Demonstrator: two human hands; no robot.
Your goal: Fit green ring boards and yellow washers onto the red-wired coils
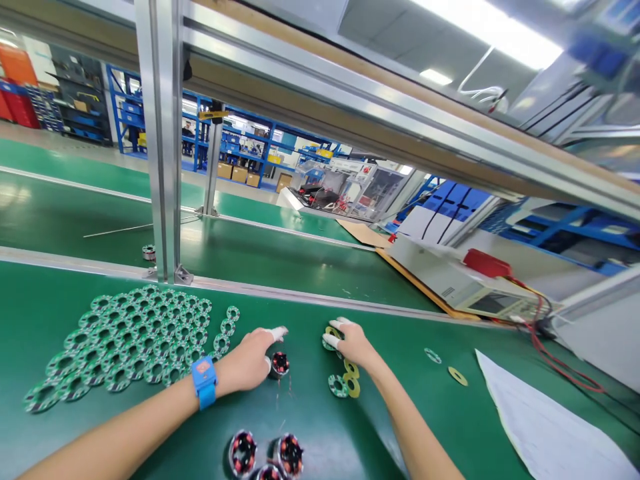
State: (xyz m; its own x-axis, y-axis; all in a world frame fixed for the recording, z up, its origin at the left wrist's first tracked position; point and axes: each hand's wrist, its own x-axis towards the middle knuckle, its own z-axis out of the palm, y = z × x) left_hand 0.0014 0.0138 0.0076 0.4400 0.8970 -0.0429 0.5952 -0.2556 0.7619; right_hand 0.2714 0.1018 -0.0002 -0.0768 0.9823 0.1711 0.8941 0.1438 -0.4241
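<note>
My left hand (pixel 250 360) wears a blue wristband and white finger cots, and its fingers are closed on a small wound motor stator (pixel 279 364) standing on the green mat (pixel 320 427). My right hand (pixel 353 341), also with finger cots, pinches a yellow and a green ring board (pixel 329 337) just above the mat. More ring boards (pixel 345 383), green and yellow, lie beside my right wrist. Three stators (pixel 267 459) stand at the near edge.
A large spread of green ring circuit boards (pixel 130 340) covers the mat at the left. Two loose rings (pixel 445 367) lie to the right, near a white paper sheet (pixel 545 427). An aluminium post (pixel 163 167) rises behind; a white instrument with red leads (pixel 480 280) sits at right.
</note>
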